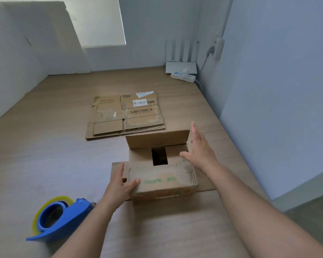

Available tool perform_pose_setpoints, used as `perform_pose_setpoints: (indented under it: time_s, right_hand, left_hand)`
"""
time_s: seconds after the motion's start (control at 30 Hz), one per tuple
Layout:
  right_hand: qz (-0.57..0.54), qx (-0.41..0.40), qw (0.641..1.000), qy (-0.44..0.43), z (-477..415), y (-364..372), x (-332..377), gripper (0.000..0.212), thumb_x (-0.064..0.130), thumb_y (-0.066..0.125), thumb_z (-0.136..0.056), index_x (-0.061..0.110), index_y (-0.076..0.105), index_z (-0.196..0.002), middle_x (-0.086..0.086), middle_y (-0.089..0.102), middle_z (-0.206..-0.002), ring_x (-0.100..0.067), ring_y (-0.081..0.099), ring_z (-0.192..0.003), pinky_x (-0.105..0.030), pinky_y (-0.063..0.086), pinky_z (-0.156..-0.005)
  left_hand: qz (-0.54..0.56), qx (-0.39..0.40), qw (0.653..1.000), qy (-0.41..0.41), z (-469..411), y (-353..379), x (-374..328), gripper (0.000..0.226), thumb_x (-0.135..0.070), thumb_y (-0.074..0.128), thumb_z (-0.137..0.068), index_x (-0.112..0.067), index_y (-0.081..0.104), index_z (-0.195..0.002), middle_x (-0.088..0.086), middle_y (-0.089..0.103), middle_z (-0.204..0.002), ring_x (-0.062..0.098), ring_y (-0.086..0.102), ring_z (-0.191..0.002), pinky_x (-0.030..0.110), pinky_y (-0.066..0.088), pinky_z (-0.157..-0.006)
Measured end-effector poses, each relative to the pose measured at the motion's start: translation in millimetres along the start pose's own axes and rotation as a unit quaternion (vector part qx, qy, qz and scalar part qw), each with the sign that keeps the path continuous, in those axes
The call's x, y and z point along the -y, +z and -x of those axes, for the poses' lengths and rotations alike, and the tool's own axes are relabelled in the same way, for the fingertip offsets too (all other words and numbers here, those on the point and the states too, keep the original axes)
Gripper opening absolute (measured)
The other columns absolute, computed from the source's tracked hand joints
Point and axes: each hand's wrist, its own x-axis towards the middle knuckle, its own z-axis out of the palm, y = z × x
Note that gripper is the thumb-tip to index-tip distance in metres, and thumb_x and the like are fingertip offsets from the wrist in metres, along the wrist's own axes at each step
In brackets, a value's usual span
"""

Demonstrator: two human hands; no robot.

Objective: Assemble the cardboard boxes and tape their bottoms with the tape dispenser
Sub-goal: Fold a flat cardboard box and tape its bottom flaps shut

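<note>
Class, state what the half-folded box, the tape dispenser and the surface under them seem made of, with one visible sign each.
Box: matt brown cardboard, creased flaps holding folds. Tape dispenser: smooth blue body with soft sheen, probably moulded plastic. Surface: pale streaked grain, matt; wood or wood-look laminate, cannot tell which.

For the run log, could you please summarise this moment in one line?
left hand grips box | right hand open beside raised flap | tape dispenser untouched

Brown cardboard box [162, 175] bears green print; at seven o'clock a blue tape dispenser [63, 220] carries yellowish tape; flattened box [127, 114] shows black lettering.
</note>
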Motion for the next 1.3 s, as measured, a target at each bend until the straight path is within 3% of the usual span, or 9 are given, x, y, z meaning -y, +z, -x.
perform_pose_setpoints:
  time_s: [0.1,0.2,0.37,0.5,0.67,0.83,0.93,1.1,1.3]
  right_hand:
    - [0.034,0.001,0.999,-0.025,-15,-5,5,0.063,0.039,0.054,-0.092,0.028,0.025,-0.147,0.001,0.042,-0.141,-0.024,0.032,-0.135,-0.041,0.038,-0.102]
    - [0.112,0.061,0.992,-0.019,-2,4,-11,0.031,0.04,0.043,-0.097,0.025,0.064,-0.115,0.002,0.048,-0.113,-0.021,0.04,-0.12,-0.033,0.042,-0.088]
    - [-0.009,0.064,0.998,-0.001,25,35,-36,0.038,0.025,0.048,-0.098,0.025,0.052,-0.136,0.002,0.039,-0.145,-0.016,0.041,-0.128,-0.019,0.032,-0.097]
    - [-0.002,0.047,0.999,-0.017,30,37,-36,0.038,0.025,0.048,-0.098,0.025,0.051,-0.136,0.007,0.035,-0.151,-0.014,0.039,-0.132,-0.023,0.033,-0.1]
    - [0.044,0.083,0.996,0.001,44,46,-31,0.048,0.045,0.045,-0.097,0.034,0.039,-0.143,0.011,0.016,-0.158,-0.015,0.026,-0.142,-0.035,0.032,-0.11]
    - [0.033,0.078,0.996,-0.001,41,45,-29,0.048,0.044,0.05,-0.095,0.033,0.043,-0.141,0.009,0.02,-0.157,-0.015,0.029,-0.14,-0.033,0.031,-0.109]
    - [0.027,0.074,0.997,0.001,42,45,-29,0.047,0.042,0.053,-0.094,0.032,0.046,-0.139,0.008,0.023,-0.156,-0.016,0.031,-0.139,-0.031,0.03,-0.108]
    - [0.027,0.062,0.998,0.0,43,45,-26,0.046,0.037,0.056,-0.093,0.029,0.049,-0.138,0.005,0.028,-0.155,-0.017,0.032,-0.139,-0.032,0.029,-0.109]
    - [0.04,0.056,0.998,0.01,46,47,-18,0.046,0.035,0.056,-0.094,0.027,0.048,-0.138,0.003,0.027,-0.155,-0.017,0.03,-0.14,-0.032,0.027,-0.11]
  left_hand:
    - [0.012,0.001,1.0,0.005,-2,2,1,0.081,-0.025,0.062,-0.092,-0.025,0.008,-0.153,-0.002,0.028,-0.154,0.024,0.044,-0.129,0.028,0.05,-0.083]
    - [0.002,0.003,1.0,0.009,-6,4,5,0.084,-0.023,0.058,-0.094,-0.026,-0.001,-0.153,-0.002,0.022,-0.156,0.023,0.043,-0.131,0.038,0.044,-0.103]
    - [-0.006,0.021,0.998,0.053,-10,9,-4,0.082,-0.026,0.051,-0.093,-0.032,-0.004,-0.152,-0.007,0.03,-0.149,0.014,0.037,-0.131,0.038,0.033,-0.112]
    - [-0.122,-0.015,0.989,0.079,-9,11,7,0.063,-0.043,0.046,-0.096,-0.033,0.017,-0.151,-0.003,0.037,-0.148,0.017,0.04,-0.131,0.039,0.037,-0.109]
    - [-0.125,-0.01,0.99,0.065,9,2,13,0.056,-0.042,0.045,-0.097,-0.029,0.028,-0.148,-0.003,0.043,-0.144,0.017,0.049,-0.122,0.039,0.046,-0.1]
    - [-0.229,-0.18,0.954,0.064,31,-51,35,0.076,-0.057,0.058,-0.083,-0.014,0.038,-0.143,0.006,0.04,-0.147,0.023,0.035,-0.135,0.039,0.031,-0.111]
    - [-0.321,-0.187,0.927,-0.049,43,-80,56,0.091,-0.069,0.065,-0.07,-0.008,0.043,-0.135,0.009,0.046,-0.137,0.025,0.041,-0.128,0.037,0.037,-0.102]
    - [-0.396,-0.132,0.896,-0.152,55,-95,88,0.072,-0.064,0.07,-0.067,-0.009,0.047,-0.108,0.004,0.056,-0.102,0.021,0.053,-0.086,0.031,0.045,-0.066]
    - [-0.39,-0.083,0.903,-0.159,46,-120,90,0.055,-0.061,0.07,-0.07,-0.017,0.051,-0.098,-0.003,0.059,-0.085,0.018,0.056,-0.078,0.028,0.042,-0.063]
